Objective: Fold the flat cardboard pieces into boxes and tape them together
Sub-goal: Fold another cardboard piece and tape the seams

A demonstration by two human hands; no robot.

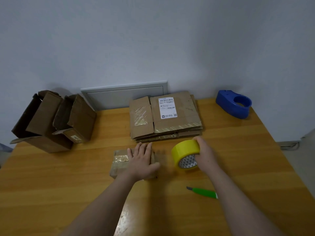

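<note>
**Left hand.** The left hand [141, 160] lies palm down on a small cardboard box [119, 165] near the middle of the desk [51, 184]. Its fingers [144, 148] are straight and slightly apart. They press on the top face and are not curled round anything. The box extends to the left of these fingers, and that part carries strips of clear tape.

**Right hand.** The right hand [205, 155] grips a yellow tape roll [185, 150]. Its fingers are clamped over the far rim of the roll, and the thumb sits on the near side by the core. The roll stands on edge with its open core facing the person. It is just to the right of the left fingertips and apart from the box. Whether its lower edge touches the desk cannot be told.

**Other items**
- A stack of flat cardboard pieces [177, 123] lies just beyond both sets of fingers. The top piece bears a white shipping label [167, 108].
- A green utility knife [203, 192] lies on the desk on the person's side of the right fingers, beside the right forearm. Its blade end points left.
- A blue tape dispenser [234, 103] stands well beyond and to the right of the right fingers, at the far corner.
- Two open boxes [51, 120] stand well to the left of and beyond the left fingers. They stand side by side, close together, with their flaps raised.
</note>
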